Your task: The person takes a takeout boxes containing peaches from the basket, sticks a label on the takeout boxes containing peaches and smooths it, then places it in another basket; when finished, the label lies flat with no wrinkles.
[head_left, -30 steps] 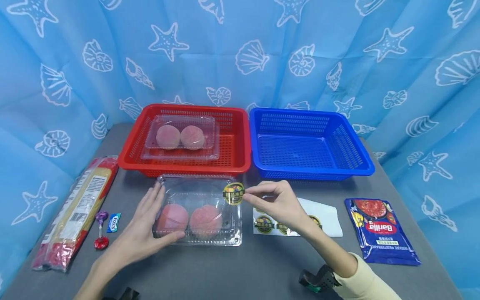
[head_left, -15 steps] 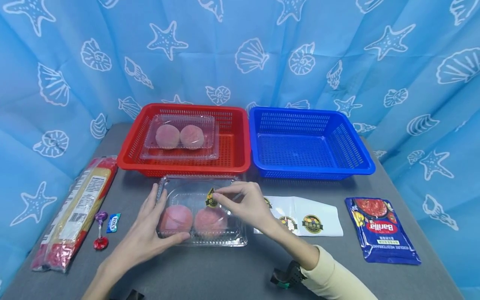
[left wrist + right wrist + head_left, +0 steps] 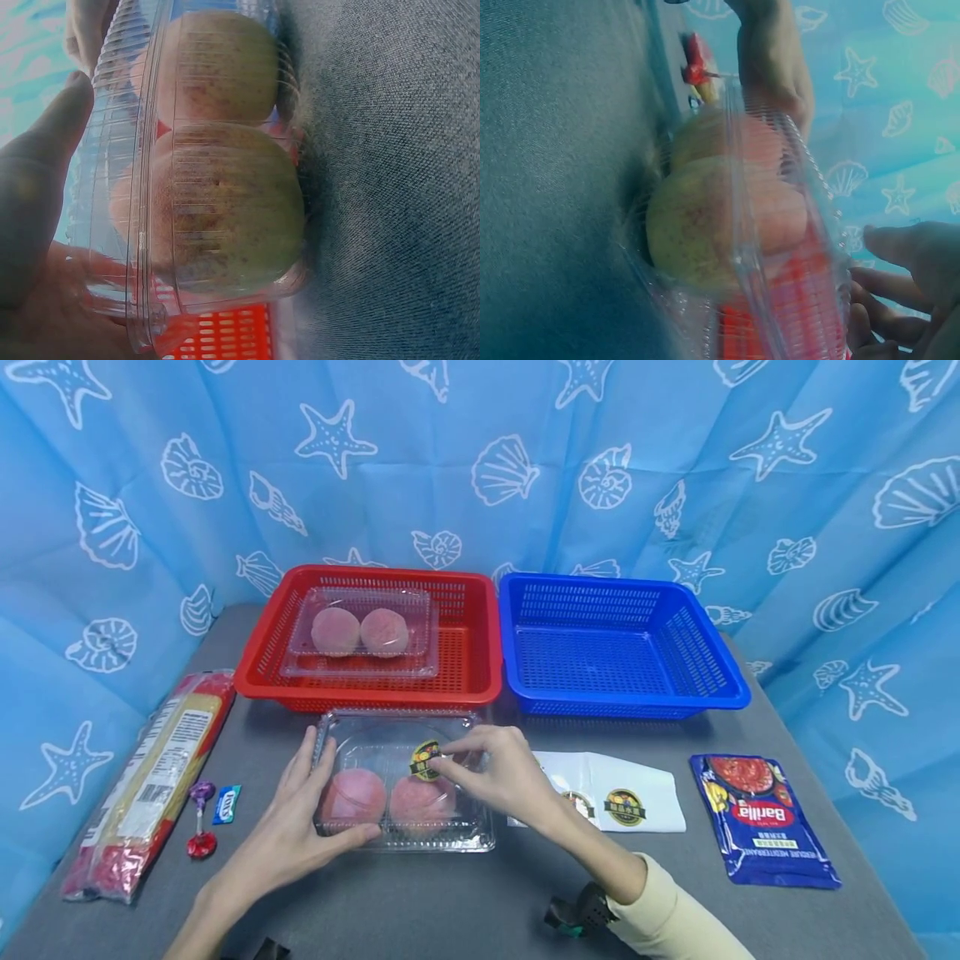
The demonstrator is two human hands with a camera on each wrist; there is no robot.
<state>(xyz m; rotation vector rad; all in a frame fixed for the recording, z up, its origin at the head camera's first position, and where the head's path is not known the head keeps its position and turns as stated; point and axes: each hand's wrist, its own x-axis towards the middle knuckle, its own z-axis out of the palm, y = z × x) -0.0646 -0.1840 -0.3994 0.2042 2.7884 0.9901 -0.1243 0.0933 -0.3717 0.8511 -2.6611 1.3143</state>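
In the head view a clear plastic clamshell box with two peaches stands on the grey table, its lid down. My left hand rests along the box's left side, fingers fairly straight, thumb at the front; the left wrist view shows the thumb against the lid. With thumb and forefinger my right hand pinches the right edge of a round black-and-gold sticker over the lid, above the right peach. Whether the sticker touches the lid fully I cannot tell. The right wrist view shows curled fingers beside the lid.
Behind the box stand a red basket holding another clear peach box, and a blue basket. A white sticker sheet and Barilla pouch lie right. Left are a pasta pack, lollipop and small blue packet.
My right hand has carried the sticker leftward from the lid's right edge to above the right peach. The sticker now lies flatter. Box and left hand have shifted slightly right.
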